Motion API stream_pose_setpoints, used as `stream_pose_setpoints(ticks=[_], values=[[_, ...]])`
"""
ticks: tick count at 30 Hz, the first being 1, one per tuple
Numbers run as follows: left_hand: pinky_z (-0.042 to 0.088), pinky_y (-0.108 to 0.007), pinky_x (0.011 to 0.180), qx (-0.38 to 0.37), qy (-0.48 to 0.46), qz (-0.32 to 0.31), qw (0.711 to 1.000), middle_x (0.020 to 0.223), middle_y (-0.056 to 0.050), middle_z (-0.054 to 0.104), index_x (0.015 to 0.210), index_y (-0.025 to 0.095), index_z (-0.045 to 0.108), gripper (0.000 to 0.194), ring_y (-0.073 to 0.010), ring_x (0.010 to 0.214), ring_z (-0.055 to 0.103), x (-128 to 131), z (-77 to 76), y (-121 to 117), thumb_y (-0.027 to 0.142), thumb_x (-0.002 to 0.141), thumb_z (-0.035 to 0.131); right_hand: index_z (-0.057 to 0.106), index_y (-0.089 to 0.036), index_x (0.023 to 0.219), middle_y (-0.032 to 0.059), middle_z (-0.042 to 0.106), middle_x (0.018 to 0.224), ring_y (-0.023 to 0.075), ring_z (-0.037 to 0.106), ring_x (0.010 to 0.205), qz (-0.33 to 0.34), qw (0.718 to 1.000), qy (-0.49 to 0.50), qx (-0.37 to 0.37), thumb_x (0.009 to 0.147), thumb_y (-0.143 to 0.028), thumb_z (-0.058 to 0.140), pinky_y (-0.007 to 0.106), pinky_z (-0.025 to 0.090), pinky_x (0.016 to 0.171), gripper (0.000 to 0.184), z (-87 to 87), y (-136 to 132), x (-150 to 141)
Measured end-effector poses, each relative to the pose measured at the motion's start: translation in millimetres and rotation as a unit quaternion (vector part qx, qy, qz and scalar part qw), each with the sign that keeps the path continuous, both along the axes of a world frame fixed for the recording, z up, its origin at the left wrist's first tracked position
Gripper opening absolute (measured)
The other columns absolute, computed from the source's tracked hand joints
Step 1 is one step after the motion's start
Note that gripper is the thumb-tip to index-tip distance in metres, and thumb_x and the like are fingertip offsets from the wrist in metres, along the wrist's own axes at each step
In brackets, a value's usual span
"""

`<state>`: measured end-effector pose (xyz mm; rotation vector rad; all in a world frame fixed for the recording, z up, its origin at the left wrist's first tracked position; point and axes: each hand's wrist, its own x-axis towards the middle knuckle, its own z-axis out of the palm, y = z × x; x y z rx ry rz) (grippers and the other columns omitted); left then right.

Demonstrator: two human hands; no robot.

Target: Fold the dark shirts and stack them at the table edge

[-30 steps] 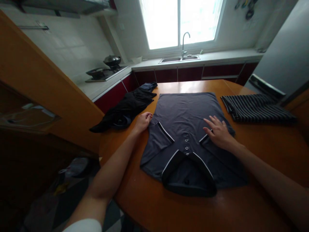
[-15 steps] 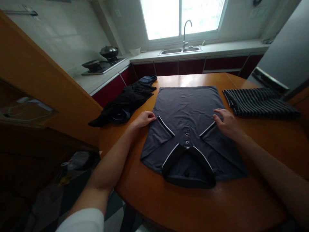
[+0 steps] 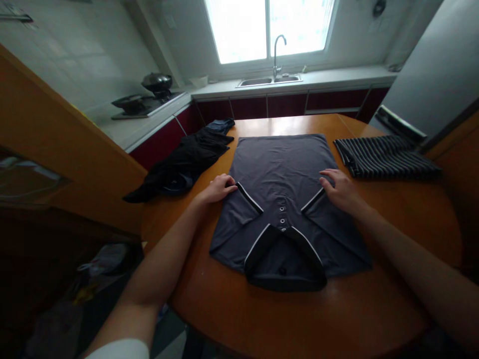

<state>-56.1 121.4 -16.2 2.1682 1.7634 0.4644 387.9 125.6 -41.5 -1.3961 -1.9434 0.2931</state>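
A dark grey polo shirt [image 3: 280,164] lies face up, its black collar with white trim towards me and its hem at the far side. Both short sleeves are turned inward over the front, their black-and-white cuffs slanting towards the button placket. At the shirt's left edge, my left hand [image 3: 219,188] has thumb and fingertips closed at the outer end of the left cuff. My right hand [image 3: 340,190] rests over the right edge by the other cuff, thumb and fingers apart.
The shirt is on a round wooden table [image 3: 284,319]. A heap of dark clothes [image 3: 183,162] lies at the left edge, and a folded striped garment [image 3: 387,157] at the right. Beyond are a sink [image 3: 256,82], a stove with pans [image 3: 129,103] and a fridge [image 3: 422,70].
The whole view has shifted slightly, so everything appears a little further left. Both hands stay by the sleeve cuffs, and the shirt keeps its shape.
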Motion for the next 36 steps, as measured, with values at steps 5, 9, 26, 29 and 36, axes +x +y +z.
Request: stream_pose_setpoints(ticks=[5,9,26,29,36], values=[[0.047,-0.035,0.089,-0.018,0.023,-0.017,0.999,0.099,-0.007,0.065,0.089,0.020,0.062,0.020,-0.0216,0.093,0.059,-2.9,0.9,1.3,0.040,0.087,0.059,0.069,-0.016,0.121,0.0175,0.065,0.129,0.0326,0.057,0.126,0.003,1.000,-0.003,0.001,0.095,-0.043,0.049,0.050,0.042,0.111,0.042,-1.6,0.7,0.0],[0.046,-0.040,0.092,-0.020,0.064,0.004,0.998,0.108,-0.009,0.064,0.097,0.020,0.062,0.021,-0.0250,0.101,0.059,-1.1,2.7,-3.1,0.039,0.090,0.058,0.070,-0.017,0.120,0.0171,0.065,0.129,0.0326,0.057,0.126,0.005,1.000,-0.010,-0.002,0.095,-0.044,0.049,0.050,0.042,0.111,0.043,-3.6,1.7,0.0],[0.011,-0.064,0.122,0.029,0.154,-0.122,0.980,0.166,-0.002,0.029,0.156,0.035,0.036,0.055,-0.0311,0.155,0.017,91.2,-9.3,-44.7,0.054,0.104,0.035,0.069,-0.015,0.119,0.0175,0.066,0.126,0.0324,0.058,0.123,0.007,1.000,-0.005,0.016,0.095,-0.041,0.048,0.049,0.043,0.111,0.042,-1.6,0.4,-3.3],[0.007,-0.069,0.121,0.048,0.153,-0.074,0.984,0.166,-0.003,0.031,0.155,0.036,0.038,0.055,-0.0328,0.155,0.016,92.2,-6.1,-46.8,0.055,0.104,0.034,0.069,-0.015,0.120,0.0175,0.066,0.126,0.0323,0.058,0.123,0.005,1.000,-0.003,0.017,0.094,-0.040,0.048,0.049,0.043,0.111,0.041,-2.3,0.0,-4.1],[0.009,-0.082,0.111,-0.005,0.151,0.036,0.988,0.168,-0.007,0.022,0.159,0.035,0.032,0.066,-0.0436,0.154,0.009,91.6,-16.0,-43.9,0.065,0.101,0.028,0.066,-0.018,0.125,0.0140,0.064,0.134,0.0288,0.055,0.131,-0.041,0.998,0.035,0.044,0.095,-0.027,0.038,0.049,0.041,0.114,0.042,16.6,4.4,9.6]])
